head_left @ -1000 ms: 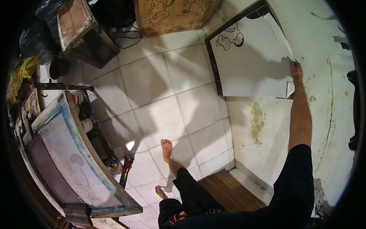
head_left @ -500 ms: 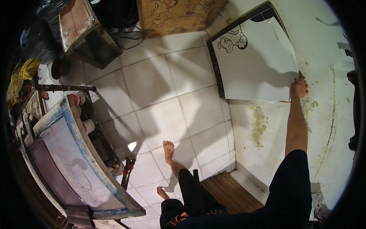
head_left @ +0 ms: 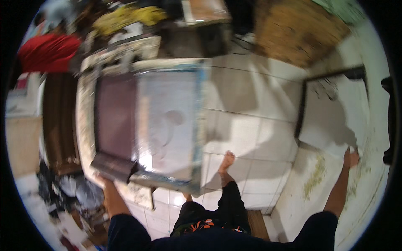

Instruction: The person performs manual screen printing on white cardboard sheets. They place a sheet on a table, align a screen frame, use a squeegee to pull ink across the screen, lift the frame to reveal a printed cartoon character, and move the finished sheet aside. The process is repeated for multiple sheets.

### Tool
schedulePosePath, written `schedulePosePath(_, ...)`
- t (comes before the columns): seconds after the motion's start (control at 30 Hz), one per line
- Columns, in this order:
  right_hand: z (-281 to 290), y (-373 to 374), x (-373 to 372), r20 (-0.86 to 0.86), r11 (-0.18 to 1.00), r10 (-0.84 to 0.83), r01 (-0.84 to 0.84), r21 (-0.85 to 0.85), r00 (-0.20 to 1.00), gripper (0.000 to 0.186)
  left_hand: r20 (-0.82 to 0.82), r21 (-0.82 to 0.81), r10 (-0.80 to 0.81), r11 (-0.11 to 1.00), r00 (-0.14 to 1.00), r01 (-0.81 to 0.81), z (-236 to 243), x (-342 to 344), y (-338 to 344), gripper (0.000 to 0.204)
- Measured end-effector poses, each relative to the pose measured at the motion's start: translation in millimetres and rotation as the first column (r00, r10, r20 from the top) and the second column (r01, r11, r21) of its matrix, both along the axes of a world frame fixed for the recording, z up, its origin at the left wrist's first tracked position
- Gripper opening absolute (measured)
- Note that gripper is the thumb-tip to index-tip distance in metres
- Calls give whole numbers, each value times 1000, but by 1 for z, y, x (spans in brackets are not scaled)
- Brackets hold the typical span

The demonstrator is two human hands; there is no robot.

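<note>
A screen-printing frame [head_left: 198, 125] with pale mesh lies at my left, a dark squeegee [head_left: 112, 167] across its near left corner. My left hand [head_left: 103, 180] touches that corner just below the squeegee; its fingers are blurred and partly hidden. Far to the right, my right hand [head_left: 351, 158] is closed on the near right corner of a white sheet [head_left: 331, 115]. The sheet carries a black line drawing near its far left corner and lies over a dark-edged board [head_left: 300, 111] by the wall.
A wooden board [head_left: 299, 33] leans at the far right, beside a wooden box [head_left: 209, 12]. Yellow cloth [head_left: 130, 19] and red cloth [head_left: 50, 52] lie at the far left. Plastic bags [head_left: 81, 190] sit at the near left. My bare foot [head_left: 227, 161] stands on the tiled floor.
The view has swung left, so the printing frame now sits nearer the middle. My left hand has come into view at its corner. My right hand stays at the sheet's corner.
</note>
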State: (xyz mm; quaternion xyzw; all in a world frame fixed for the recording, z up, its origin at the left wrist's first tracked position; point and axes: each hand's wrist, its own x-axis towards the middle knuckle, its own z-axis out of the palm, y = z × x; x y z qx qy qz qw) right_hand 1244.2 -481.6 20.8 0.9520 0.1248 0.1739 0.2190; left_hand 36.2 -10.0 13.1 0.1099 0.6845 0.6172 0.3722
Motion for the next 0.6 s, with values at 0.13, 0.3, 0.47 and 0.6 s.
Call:
schedulePosePath(0.13, -19, 56, -101, -108, 998, -26, 32, 52, 994, 58, 265, -82, 132, 990, 955, -114, -13, 4, -6, 98)
schedulePosePath(0.3, 1, 176, -271, -117, 834, 390, -296, 466, 913, 47, 384, 159, 94, 973, 919, -166, -7, 40, 0, 72)
schedulePosePath(0.47, 62, 315, -574, 82, 279, 872, -626, 728, 483, 35, 524, 368, -62, 916, 850, -161, 1, 59, 2, 61)
schedulePosePath(0.6, 112, 364, -835, -110, 185, 981, -585, 790, 162, 62, 697, 265, -44, 943, 716, -200, 2, 50, 8, 50)
